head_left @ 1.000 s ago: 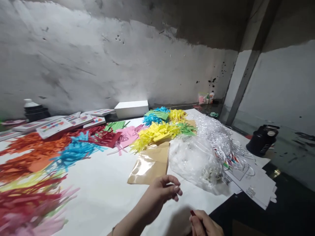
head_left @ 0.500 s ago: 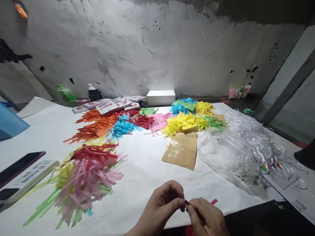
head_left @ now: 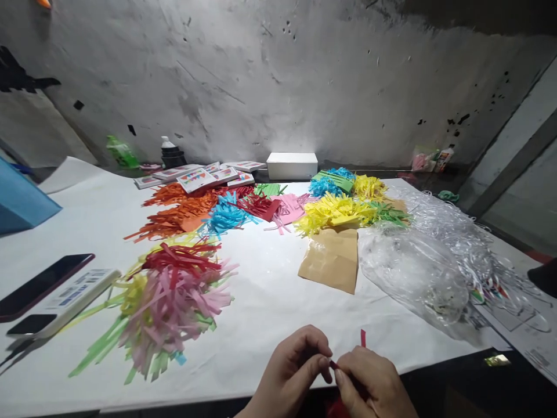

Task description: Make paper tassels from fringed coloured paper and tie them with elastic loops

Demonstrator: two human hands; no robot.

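Close to the table's front edge, my left hand (head_left: 296,366) and my right hand (head_left: 374,377) meet fingertip to fingertip. Between them is a dark red paper strip (head_left: 333,365), pinched by both thumbs and forefingers; it looks twisted or rolled there. A loose red end (head_left: 363,338) sticks up behind my right hand, and more red paper (head_left: 337,408) hangs below the hands. Most of the piece is hidden by my fingers. A brown paper square (head_left: 333,261) lies beyond the hands. To the left is a heap of pink, red, yellow and green paper tassels (head_left: 174,313).
Orange tassels (head_left: 180,212), yellow tassels (head_left: 337,212) and other fringed paper line the back, near flat printed packs (head_left: 195,180) and a white box (head_left: 292,167). Clear plastic bags (head_left: 413,278) and white string (head_left: 452,238) lie right. A phone (head_left: 43,284) lies left.
The view has shifted slightly, so the table things sit a little further right. My hands keep their pinch; the loose red end now points up instead of slanting right.
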